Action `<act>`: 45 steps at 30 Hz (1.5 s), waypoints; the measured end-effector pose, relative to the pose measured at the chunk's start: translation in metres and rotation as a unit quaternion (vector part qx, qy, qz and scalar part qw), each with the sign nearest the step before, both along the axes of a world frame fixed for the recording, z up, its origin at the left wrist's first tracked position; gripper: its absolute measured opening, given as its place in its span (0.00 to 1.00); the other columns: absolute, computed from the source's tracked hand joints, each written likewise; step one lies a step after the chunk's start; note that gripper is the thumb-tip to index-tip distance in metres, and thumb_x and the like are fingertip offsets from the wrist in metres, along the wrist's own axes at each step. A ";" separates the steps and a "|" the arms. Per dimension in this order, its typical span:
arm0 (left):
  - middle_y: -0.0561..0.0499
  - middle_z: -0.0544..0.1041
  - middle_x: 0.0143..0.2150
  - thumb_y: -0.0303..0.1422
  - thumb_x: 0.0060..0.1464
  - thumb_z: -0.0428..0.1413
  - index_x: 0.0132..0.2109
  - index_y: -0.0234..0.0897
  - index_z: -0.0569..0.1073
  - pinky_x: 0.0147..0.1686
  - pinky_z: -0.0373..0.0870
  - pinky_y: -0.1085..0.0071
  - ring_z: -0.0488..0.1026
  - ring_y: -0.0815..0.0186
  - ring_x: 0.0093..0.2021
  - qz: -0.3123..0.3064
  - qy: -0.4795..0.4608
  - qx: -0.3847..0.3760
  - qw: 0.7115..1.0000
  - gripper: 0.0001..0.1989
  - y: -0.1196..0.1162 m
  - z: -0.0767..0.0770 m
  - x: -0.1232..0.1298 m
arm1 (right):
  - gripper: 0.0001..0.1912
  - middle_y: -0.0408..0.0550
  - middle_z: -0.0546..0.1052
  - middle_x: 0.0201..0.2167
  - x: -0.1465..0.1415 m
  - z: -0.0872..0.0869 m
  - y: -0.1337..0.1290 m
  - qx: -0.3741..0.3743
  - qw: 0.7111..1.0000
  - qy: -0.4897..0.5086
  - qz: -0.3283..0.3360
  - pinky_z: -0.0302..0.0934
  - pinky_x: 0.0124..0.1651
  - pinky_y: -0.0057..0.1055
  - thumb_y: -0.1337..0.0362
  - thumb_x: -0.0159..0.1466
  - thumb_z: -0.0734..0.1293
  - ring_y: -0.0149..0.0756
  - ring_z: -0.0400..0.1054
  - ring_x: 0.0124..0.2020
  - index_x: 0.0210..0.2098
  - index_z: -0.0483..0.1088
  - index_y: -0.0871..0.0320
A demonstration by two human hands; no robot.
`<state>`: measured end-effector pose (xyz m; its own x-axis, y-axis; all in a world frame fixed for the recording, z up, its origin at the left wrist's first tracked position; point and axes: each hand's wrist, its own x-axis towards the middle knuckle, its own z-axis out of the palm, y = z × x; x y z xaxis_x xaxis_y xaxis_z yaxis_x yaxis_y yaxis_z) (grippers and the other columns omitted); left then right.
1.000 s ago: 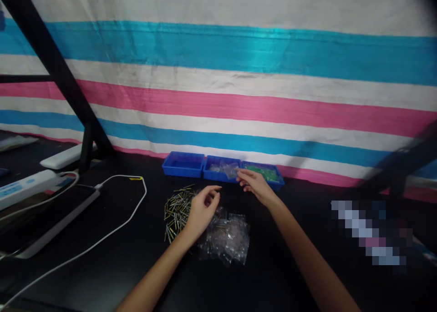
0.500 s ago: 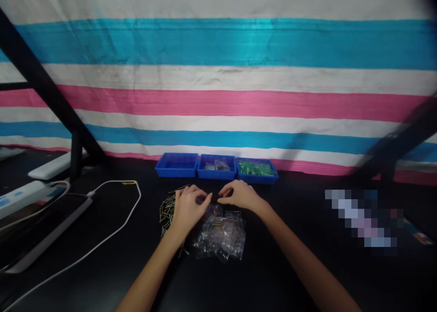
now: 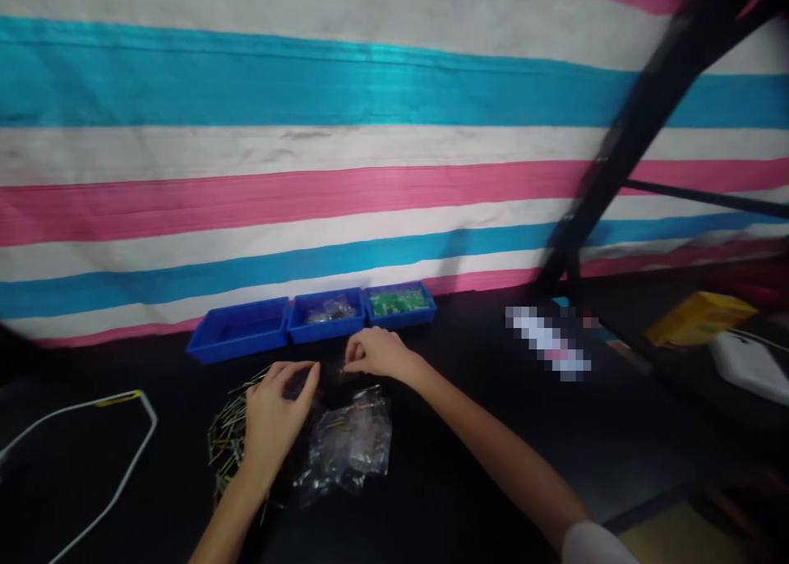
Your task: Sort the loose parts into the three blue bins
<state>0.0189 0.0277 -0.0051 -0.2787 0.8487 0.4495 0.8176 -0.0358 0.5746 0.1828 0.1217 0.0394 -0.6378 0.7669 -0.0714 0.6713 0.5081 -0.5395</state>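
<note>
My left hand (image 3: 277, 412) is curled beside a heap of thin gold and silver metal pins (image 3: 228, 432), its thumb and fingertips close together; whatever they grip is hidden. Across from it, my right hand (image 3: 380, 355) pinches the edge of a small clear plastic bag (image 3: 336, 372), which is faint and blurred against the black table. Just below both hands lies a pile of clear plastic bags (image 3: 351, 441), some with gold pins showing inside.
Three blue trays stand in a row behind the hands: the left tray (image 3: 240, 334) bare, the middle tray (image 3: 324, 329) with clear packets, the right tray (image 3: 403, 313) with green items. A white cable (image 3: 117, 490) lies left; a yellow box (image 3: 699, 317) and black frame (image 3: 573, 260) are right.
The view has swung to the right, bringing the yellow box into sight. My right hand's fingers have closed together, while my left hand stays beside the pins.
</note>
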 end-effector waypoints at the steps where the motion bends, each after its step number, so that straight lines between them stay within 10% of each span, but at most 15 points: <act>1: 0.52 0.74 0.36 0.44 0.50 0.52 0.36 0.40 0.74 0.33 0.63 0.70 0.70 0.67 0.29 -0.010 -0.029 0.002 1.000 0.14 0.001 -0.001 0.000 | 0.07 0.39 0.77 0.27 0.003 0.003 0.003 0.001 1.000 0.019 -0.012 0.54 0.30 0.24 0.59 0.51 0.69 0.31 0.70 0.30 0.28 0.72 0.54; 10: 0.51 0.75 0.34 0.43 0.45 0.56 0.34 0.38 0.74 0.38 0.66 0.70 0.71 0.63 0.36 -0.084 -0.231 -0.003 0.969 0.13 0.002 -0.002 0.010 | 0.13 0.44 0.75 0.29 0.021 0.027 0.010 -0.140 0.963 0.211 0.095 0.61 0.26 0.22 0.57 0.53 0.68 0.26 0.68 0.23 0.36 0.71 0.59; 17: 0.52 0.73 0.36 0.39 0.44 0.59 0.36 0.39 0.73 0.36 0.65 0.71 0.70 0.65 0.35 -0.084 -0.276 0.032 0.957 0.12 0.001 -0.006 0.011 | 0.05 0.42 0.75 0.33 0.019 0.028 0.005 -0.064 0.955 0.224 0.183 0.60 0.33 0.22 0.67 0.55 0.68 0.26 0.68 0.30 0.32 0.75 0.56; 23: 0.50 0.70 0.39 0.37 0.44 0.59 0.36 0.39 0.74 0.33 0.65 0.72 0.69 0.66 0.37 -0.086 -0.258 0.068 0.960 0.10 0.002 -0.006 0.015 | 0.06 0.43 0.71 0.44 0.017 0.025 0.006 -0.014 0.960 0.214 0.178 0.61 0.37 0.25 0.69 0.55 0.67 0.27 0.68 0.34 0.29 0.76 0.54; 39: 0.49 0.74 0.34 0.41 0.52 0.50 0.37 0.35 0.74 0.35 0.66 0.73 0.70 0.65 0.36 -0.043 -0.351 0.028 0.935 0.15 -0.004 0.006 0.019 | 0.16 0.45 0.73 0.19 0.016 0.004 0.029 -0.154 0.969 0.192 -0.024 0.56 0.17 0.19 0.56 0.62 0.59 0.22 0.62 0.14 0.34 0.70 0.63; 45: 0.50 0.74 0.33 0.39 0.52 0.51 0.38 0.35 0.73 0.33 0.66 0.74 0.70 0.67 0.34 -0.060 -0.356 0.011 0.933 0.13 -0.006 0.007 0.023 | 0.19 0.44 0.72 0.17 0.028 -0.003 0.038 -0.275 0.951 0.137 0.046 0.55 0.16 0.18 0.52 0.61 0.60 0.23 0.63 0.14 0.36 0.70 0.63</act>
